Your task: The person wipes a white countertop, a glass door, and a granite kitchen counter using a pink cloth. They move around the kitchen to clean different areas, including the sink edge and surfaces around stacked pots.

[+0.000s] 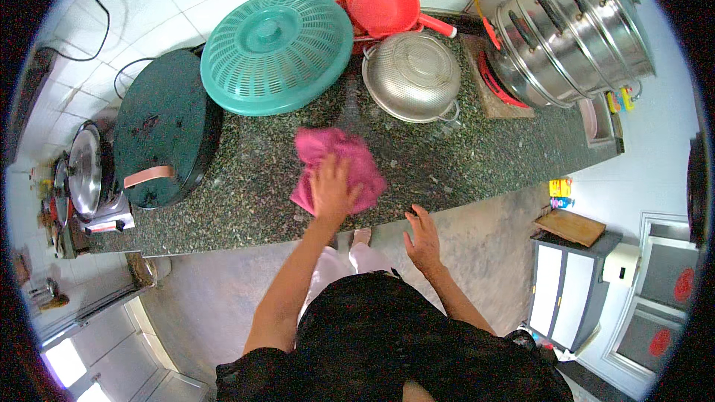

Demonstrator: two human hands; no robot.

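My left hand (332, 185) lies flat with spread fingers on a crumpled pink cloth (366, 170), which rests on the dark speckled stone countertop (251, 178). Both the hand and the cloth look slightly blurred. Near the counter's front edge is my right hand (423, 237), its fingers apart and nothing in it. Behind the cloth stand a green plastic basket with a slotted lid (268, 39) and, to its right, an upturned perforated metal colander (416, 72).
A round black electric pan (162, 117) stands left, beyond it a lidded pan (86, 173). A red plastic ladle (385, 3) lies by the tiled wall. Stacked metal steamer pots (564, 39) stand at the right. A cabinet (564, 290) bearing a wooden board (571, 227) stands on the floor.
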